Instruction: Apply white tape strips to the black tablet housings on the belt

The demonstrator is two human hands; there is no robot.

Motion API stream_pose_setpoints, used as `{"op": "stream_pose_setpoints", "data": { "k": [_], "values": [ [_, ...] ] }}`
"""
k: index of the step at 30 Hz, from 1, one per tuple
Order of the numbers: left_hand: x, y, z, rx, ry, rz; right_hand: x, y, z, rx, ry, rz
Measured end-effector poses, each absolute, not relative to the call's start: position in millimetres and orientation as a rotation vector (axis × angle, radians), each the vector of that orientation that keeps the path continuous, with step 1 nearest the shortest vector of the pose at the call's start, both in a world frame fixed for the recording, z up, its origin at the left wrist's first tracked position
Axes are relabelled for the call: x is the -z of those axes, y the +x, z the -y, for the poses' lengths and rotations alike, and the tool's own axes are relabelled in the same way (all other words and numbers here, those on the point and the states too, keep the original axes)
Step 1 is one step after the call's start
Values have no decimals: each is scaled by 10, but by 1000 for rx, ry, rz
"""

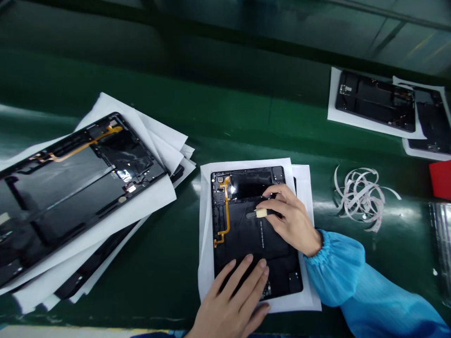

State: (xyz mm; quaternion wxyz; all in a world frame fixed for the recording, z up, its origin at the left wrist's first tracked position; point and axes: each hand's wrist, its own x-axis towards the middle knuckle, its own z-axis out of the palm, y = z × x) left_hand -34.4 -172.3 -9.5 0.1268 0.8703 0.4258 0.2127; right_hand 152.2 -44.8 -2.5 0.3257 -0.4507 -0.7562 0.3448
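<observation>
An opened black tablet housing (243, 234) lies on white sheets (206, 277) in front of me. An orange flex cable (227, 216) runs along its left side. My left hand (236, 300) rests palm down on the housing's lower edge, fingers stretched out. Over the upper right part, my right hand (291, 213) is closed around a slim dark tool with a cream-coloured band (261, 213). The tool's rounded dark end points left. Its other end is hidden by the fingers, so I cannot tell its exact kind.
To the left, a larger-looking tablet housing (77, 188) tops a fanned stack with white sheets (165, 141) between layers. More housings (377, 101) lie at the far right. A tangle of white strips (362, 197) sits right of my work, near a red object (440, 180) and clear plastic (442, 244).
</observation>
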Motion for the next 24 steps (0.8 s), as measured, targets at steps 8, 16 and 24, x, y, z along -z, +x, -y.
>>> {"op": "stream_pose_setpoints", "data": {
  "k": [8, 16, 24],
  "values": [
    [14, -401, 1653, -511, 2597, -1261, 41, 1521, 450, -900, -1199, 2007],
    [-106, -433, 1458, -318, 2610, -1440, 20, 1517, 444, -973, -1277, 1887],
    [-84, -368, 1114, -325, 2519, -1524, 33, 1496, 447, -901, -1293, 1479]
  ]
}}
